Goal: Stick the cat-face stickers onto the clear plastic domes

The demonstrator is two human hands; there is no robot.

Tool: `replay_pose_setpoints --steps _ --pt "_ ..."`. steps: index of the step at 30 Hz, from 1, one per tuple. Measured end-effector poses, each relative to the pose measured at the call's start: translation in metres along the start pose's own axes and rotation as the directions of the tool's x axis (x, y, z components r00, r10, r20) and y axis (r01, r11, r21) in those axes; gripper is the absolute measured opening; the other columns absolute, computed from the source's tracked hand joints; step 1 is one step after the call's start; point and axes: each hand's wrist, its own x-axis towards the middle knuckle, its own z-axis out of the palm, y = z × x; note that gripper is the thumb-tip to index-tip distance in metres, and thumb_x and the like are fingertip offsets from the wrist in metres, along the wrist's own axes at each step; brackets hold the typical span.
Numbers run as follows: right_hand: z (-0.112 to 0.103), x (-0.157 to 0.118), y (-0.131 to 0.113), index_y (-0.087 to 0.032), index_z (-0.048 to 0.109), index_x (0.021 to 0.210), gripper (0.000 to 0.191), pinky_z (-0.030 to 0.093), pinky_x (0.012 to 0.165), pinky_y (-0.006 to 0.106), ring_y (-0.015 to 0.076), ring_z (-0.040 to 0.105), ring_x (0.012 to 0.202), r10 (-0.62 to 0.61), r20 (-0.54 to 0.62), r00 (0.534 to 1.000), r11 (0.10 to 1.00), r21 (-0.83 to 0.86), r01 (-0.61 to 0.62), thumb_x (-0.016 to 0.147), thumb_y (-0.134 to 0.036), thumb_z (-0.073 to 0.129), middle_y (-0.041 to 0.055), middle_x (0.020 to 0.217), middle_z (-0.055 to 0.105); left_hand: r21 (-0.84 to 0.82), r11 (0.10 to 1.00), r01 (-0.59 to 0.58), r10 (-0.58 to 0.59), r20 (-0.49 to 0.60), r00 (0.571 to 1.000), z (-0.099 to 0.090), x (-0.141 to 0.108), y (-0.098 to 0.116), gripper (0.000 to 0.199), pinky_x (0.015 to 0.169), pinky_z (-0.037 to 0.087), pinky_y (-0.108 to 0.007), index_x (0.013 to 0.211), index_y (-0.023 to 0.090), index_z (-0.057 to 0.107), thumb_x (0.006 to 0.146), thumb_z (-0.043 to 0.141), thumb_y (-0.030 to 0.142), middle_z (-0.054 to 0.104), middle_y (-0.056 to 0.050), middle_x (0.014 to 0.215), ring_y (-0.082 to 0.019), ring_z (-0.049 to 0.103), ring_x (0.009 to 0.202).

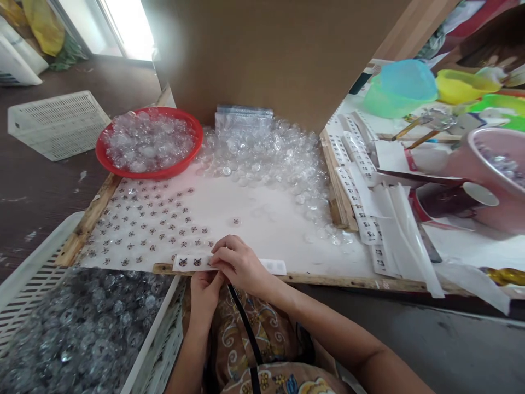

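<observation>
A white strip (270, 266) with small dark cat-face stickers lies along the table's wooden front edge. My right hand (238, 261) is over the strip's middle, its fingers bent and pressed together on it; anything between the fingertips is too small to make out. Just below the strip, my left hand (204, 290) has thumb and fingers pinched close to the right fingertips, and what they hold is hidden. Many clear round pieces with cat faces (162, 236) cover the left of the white tabletop (262, 210). One such piece (235, 221) sits alone above my right hand.
A red basin (198, 150) of clear pieces stands back left. Loose clear pieces (283, 156) are heaped before a cardboard panel (254, 54). A white basket (61, 241) of pieces is lower left. Wooden rails, sticker strips (361, 208), a dark cup (455, 200) and a pink tub (459, 164) are at right.
</observation>
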Motion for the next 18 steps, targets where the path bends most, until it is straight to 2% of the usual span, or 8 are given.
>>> replay_pose_setpoints --steps 2,4,5,8,10,13,18 --pt "-0.014 0.001 0.003 -0.022 0.066 0.083 0.012 0.051 0.090 0.034 0.0192 0.061 0.101 0.017 -0.066 0.998 0.997 0.081 -0.012 0.092 -0.018 0.059 0.0075 0.103 0.065 -0.039 0.998 0.055 -0.056 -0.014 0.998 0.000 -0.001 -0.001 0.031 0.068 0.061 -0.034 0.082 0.013 0.077 0.070 0.081 0.042 0.079 -0.007 0.078 -0.026 0.074 0.072" --pt "-0.038 0.004 0.019 -0.023 0.064 0.082 0.009 0.052 0.084 0.033 0.0191 0.062 0.095 0.127 -0.168 0.978 0.984 0.148 -0.103 0.090 -0.026 0.061 0.0064 0.094 0.065 -0.064 0.990 0.126 -0.128 -0.015 0.992 0.001 -0.002 -0.001 0.035 0.068 0.063 -0.037 0.086 0.013 0.078 0.070 0.082 0.044 0.079 -0.008 0.074 -0.028 0.075 0.068" --pt "-0.053 0.004 0.031 -0.023 0.063 0.083 0.010 0.052 0.078 0.032 0.0186 0.061 0.088 0.208 -0.229 0.951 0.971 0.162 -0.174 0.089 -0.031 0.062 0.0057 0.089 0.065 -0.067 0.987 0.145 -0.147 -0.020 0.989 0.001 -0.002 -0.001 0.037 0.067 0.063 -0.038 0.086 0.013 0.078 0.069 0.083 0.045 0.078 -0.008 0.070 -0.028 0.075 0.064" --pt "-0.097 0.000 0.076 -0.021 0.059 0.080 0.022 0.044 0.062 0.028 0.0144 0.053 0.065 0.472 -0.367 0.802 0.882 0.203 -0.425 0.080 -0.042 0.066 0.0000 0.070 0.060 -0.051 0.990 0.133 -0.135 -0.044 0.990 0.001 -0.002 -0.003 0.039 0.063 0.064 -0.038 0.081 0.013 0.076 0.067 0.084 0.049 0.075 -0.007 0.060 -0.027 0.073 0.055" --pt "-0.117 -0.006 0.101 -0.020 0.059 0.076 0.023 0.039 0.057 0.027 0.0131 0.049 0.060 0.583 -0.368 0.725 0.810 0.184 -0.557 0.075 -0.042 0.066 -0.0021 0.064 0.056 -0.044 0.991 0.123 -0.125 -0.048 0.991 0.001 -0.001 -0.004 0.040 0.061 0.064 -0.037 0.078 0.012 0.075 0.067 0.084 0.050 0.075 -0.007 0.058 -0.026 0.073 0.053" --pt "-0.128 -0.013 0.120 -0.020 0.060 0.073 0.021 0.036 0.056 0.027 0.0126 0.047 0.057 0.652 -0.325 0.685 0.750 0.147 -0.644 0.071 -0.040 0.065 -0.0032 0.060 0.055 -0.040 0.992 0.118 -0.119 -0.043 0.992 0.001 0.000 -0.006 0.041 0.061 0.064 -0.037 0.080 0.012 0.075 0.068 0.083 0.050 0.075 -0.007 0.059 -0.026 0.073 0.054" --pt "-0.121 -0.011 0.117 -0.020 0.061 0.071 0.014 0.036 0.058 0.027 0.0127 0.047 0.058 0.669 -0.313 0.674 0.720 0.048 -0.692 0.071 -0.034 0.062 -0.0028 0.061 0.057 -0.048 0.992 0.117 -0.119 -0.048 0.992 0.001 -0.001 -0.003 0.043 0.059 0.065 -0.036 0.083 0.011 0.074 0.066 0.084 0.050 0.075 -0.006 0.059 -0.025 0.072 0.051"
